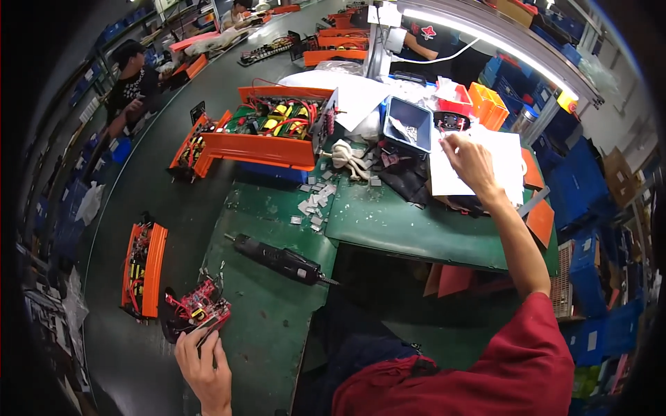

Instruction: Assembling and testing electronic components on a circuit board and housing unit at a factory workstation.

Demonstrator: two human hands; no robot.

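Observation:
My left hand (203,371) is low on the left, its fingers closed on the near edge of a red circuit board (201,305) crowded with parts and wires. The board is tilted beside a dark panel. Far to the right, my right hand (473,165) is over a white sheet (510,152), thumb and fingers pinched together. What they hold, if anything, is too small to make out. Just beyond those fingertips is a black part with round openings (452,120). A black electric screwdriver (277,260) lies on the green bench between my hands.
Orange-cased electronic units (260,149) stand at the back left, and another (144,270) lies left of the board. Grey pads (316,204), white gloves (347,158) and a dark bin (408,125) are mid-bench. Co-workers (132,83) sit across the line. A lamp (485,45) hangs overhead.

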